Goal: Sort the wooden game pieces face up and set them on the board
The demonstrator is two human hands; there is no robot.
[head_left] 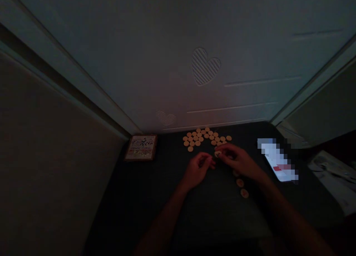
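Observation:
Several round wooden game pieces lie in a heap at the far side of a dark table. My right hand hovers just in front of the heap, its fingers pinched on one round piece with a dark mark. My left hand rests close beside it, fingers curled together; whether anything is in them is hidden. Two more round pieces with red marks lie in a row under my right wrist.
A square box with printed characters sits at the table's far left corner. A lit phone lies to the right. A pale wall with heart shapes stands right behind the table. Papers lie at the far right.

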